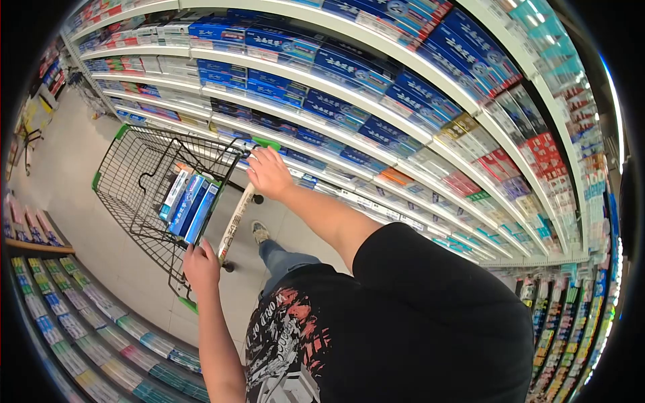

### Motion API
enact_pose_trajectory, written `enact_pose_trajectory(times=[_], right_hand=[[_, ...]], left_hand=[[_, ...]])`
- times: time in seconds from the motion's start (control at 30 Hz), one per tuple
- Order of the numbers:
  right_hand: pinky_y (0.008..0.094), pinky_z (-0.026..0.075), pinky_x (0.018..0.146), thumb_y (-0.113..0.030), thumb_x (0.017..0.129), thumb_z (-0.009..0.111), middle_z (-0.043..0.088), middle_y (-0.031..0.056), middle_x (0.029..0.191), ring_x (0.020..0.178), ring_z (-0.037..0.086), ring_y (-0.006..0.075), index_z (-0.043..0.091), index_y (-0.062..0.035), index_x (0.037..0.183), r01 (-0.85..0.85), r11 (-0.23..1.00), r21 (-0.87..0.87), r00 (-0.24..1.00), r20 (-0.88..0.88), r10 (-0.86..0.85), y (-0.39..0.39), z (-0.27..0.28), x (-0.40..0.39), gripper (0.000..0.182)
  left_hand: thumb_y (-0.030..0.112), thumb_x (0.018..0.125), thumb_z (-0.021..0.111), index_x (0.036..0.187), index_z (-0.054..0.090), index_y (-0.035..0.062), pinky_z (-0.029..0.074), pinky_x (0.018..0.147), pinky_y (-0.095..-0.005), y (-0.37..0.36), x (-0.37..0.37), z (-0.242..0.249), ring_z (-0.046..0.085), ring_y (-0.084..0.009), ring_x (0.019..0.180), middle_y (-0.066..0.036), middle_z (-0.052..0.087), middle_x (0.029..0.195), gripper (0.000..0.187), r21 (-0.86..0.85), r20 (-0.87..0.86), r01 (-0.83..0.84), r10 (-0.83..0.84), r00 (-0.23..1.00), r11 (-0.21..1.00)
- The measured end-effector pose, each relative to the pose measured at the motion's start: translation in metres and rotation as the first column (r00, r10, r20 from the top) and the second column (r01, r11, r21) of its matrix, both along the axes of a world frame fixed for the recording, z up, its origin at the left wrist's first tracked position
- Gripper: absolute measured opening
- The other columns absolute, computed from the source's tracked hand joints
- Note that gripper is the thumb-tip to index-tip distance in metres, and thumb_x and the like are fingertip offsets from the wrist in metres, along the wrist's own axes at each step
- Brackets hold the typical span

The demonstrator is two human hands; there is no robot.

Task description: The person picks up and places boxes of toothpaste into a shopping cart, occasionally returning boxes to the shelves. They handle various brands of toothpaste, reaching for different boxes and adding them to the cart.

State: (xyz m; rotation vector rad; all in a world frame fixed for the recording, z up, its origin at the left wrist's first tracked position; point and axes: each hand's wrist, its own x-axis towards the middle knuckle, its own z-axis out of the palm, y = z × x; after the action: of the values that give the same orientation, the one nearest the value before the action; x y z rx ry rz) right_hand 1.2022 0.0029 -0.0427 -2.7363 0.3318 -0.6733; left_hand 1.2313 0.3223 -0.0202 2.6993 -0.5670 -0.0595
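Observation:
A black wire shopping cart (144,225) with green corner pieces stands in front of me, its light printed handle (236,225) running between my two hands. My right hand (270,173) is closed around the handle's upper end, beside a green corner piece. At the handle's lower end my left hand (202,266) is closed, its fingers near the basket's black rim and partly hidden. Inside the basket, close to the handle side, several blue and white boxes (187,209) lean together.
Tall white shelves (363,87) with rows of blue, white and red boxes run along the right side. A lower shelf of packaged goods (101,329) is at the lower left. Tiled floor (67,174) shows beyond the cart. My shoe (259,232) is behind the handle.

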Motion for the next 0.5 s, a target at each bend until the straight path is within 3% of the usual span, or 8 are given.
enact_pose_trajectory(times=[0.1, 0.2, 0.23, 0.3, 0.37, 0.43, 0.47, 0.5], right_hand=[[0.0486, 0.028, 0.126, -0.031, 0.103, 0.055, 0.050, 0.0167, 0.156, 0.151, 0.037, 0.0341, 0.062, -0.0054, 0.134, 0.041, 0.999, 0.002, 0.999, 0.033, -0.041, 0.009, -0.006, -0.034, 0.041], [0.0451, 0.033, 0.124, -0.027, 0.104, 0.057, 0.049, 0.0185, 0.157, 0.152, 0.038, 0.0351, 0.062, -0.0052, 0.137, -0.021, 0.996, 0.089, 1.000, -0.007, 0.022, -0.001, -0.004, -0.071, 0.040], [0.0441, 0.039, 0.121, -0.025, 0.105, 0.056, 0.056, 0.0183, 0.151, 0.145, 0.046, 0.0359, 0.066, -0.0041, 0.131, -0.035, 0.996, -0.081, 0.996, -0.089, 0.028, -0.016, -0.005, -0.086, 0.036], [0.0459, 0.049, 0.110, -0.022, 0.097, 0.062, 0.065, 0.0135, 0.141, 0.134, 0.056, 0.0322, 0.076, -0.0085, 0.107, 0.057, 0.998, 0.029, 0.998, -0.008, -0.057, -0.046, 0.027, -0.122, 0.022], [0.0451, 0.054, 0.101, -0.014, 0.087, 0.067, 0.072, 0.0132, 0.123, 0.121, 0.063, 0.0320, 0.076, -0.0098, 0.089, 0.108, 0.971, -0.213, 0.990, 0.109, -0.087, -0.103, 0.060, -0.154, 0.011], [0.0486, 0.055, 0.095, -0.013, 0.084, 0.070, 0.069, 0.0182, 0.114, 0.114, 0.064, 0.0382, 0.070, -0.0032, 0.104, 0.347, 0.917, -0.194, 0.936, 0.121, -0.329, -0.154, 0.111, -0.176, 0.022], [0.0484, 0.051, 0.103, -0.018, 0.087, 0.078, 0.066, 0.0183, 0.131, 0.118, 0.064, 0.0403, 0.067, -0.0041, 0.116, 0.319, 0.925, -0.206, 0.942, 0.178, -0.285, -0.181, 0.130, -0.200, 0.033], [0.0470, 0.048, 0.109, -0.015, 0.084, 0.081, 0.063, 0.0190, 0.140, 0.129, 0.060, 0.0392, 0.065, -0.0029, 0.126, 0.479, 0.823, -0.305, 0.878, 0.148, -0.456, -0.203, 0.146, -0.212, 0.047]], left_hand=[[0.037, 0.104, 0.058, 0.073, 0.066, -0.0050, 0.051, 0.093, -0.0527, -0.002, -0.019, -0.001, 0.064, -0.0461, 0.104, -0.031, 0.070, 0.109, 0.053, -0.084, 0.139, 0.055, -0.043, 0.989, 0.995], [0.039, 0.101, 0.063, 0.070, 0.061, 0.0002, 0.053, 0.078, -0.0505, 0.003, -0.041, 0.000, 0.066, -0.0417, 0.088, -0.024, 0.069, 0.089, 0.049, -0.090, 0.331, 0.315, -0.270, 0.904, 0.945], [0.040, 0.099, 0.065, 0.070, 0.061, 0.0026, 0.052, 0.071, -0.0498, 0.004, -0.051, 0.002, 0.065, -0.0398, 0.081, -0.020, 0.067, 0.082, 0.048, -0.039, 0.229, 0.288, -0.272, 0.934, 0.957], [0.044, 0.099, 0.066, 0.071, 0.061, 0.0062, 0.048, 0.061, -0.0512, 0.008, -0.064, -0.004, 0.062, -0.0380, 0.068, -0.015, 0.062, 0.070, 0.047, 0.011, 0.119, 0.285, -0.284, 0.951, 0.958], [0.046, 0.099, 0.064, 0.069, 0.062, 0.0069, 0.049, 0.060, -0.0510, 0.009, -0.077, -0.008, 0.063, -0.0385, 0.067, -0.017, 0.062, 0.068, 0.049, 0.029, 0.079, 0.281, -0.283, 0.956, 0.959], [0.047, 0.099, 0.064, 0.068, 0.062, 0.0077, 0.048, 0.057, -0.0508, 0.013, -0.089, -0.021, 0.063, -0.0381, 0.065, -0.017, 0.063, 0.068, 0.050, -0.002, 0.063, 0.268, -0.267, 0.962, 0.963], [0.043, 0.100, 0.064, 0.069, 0.063, 0.0082, 0.048, 0.057, -0.0507, 0.012, -0.096, -0.011, 0.063, -0.0379, 0.065, -0.017, 0.063, 0.068, 0.047, 0.005, 0.061, 0.277, -0.277, 0.959, 0.961], [0.042, 0.100, 0.064, 0.070, 0.064, 0.0087, 0.048, 0.057, -0.0505, 0.011, -0.103, -0.006, 0.063, -0.0375, 0.065, -0.016, 0.063, 0.068, 0.045, -0.008, 0.047, 0.281, -0.280, 0.959, 0.960]])
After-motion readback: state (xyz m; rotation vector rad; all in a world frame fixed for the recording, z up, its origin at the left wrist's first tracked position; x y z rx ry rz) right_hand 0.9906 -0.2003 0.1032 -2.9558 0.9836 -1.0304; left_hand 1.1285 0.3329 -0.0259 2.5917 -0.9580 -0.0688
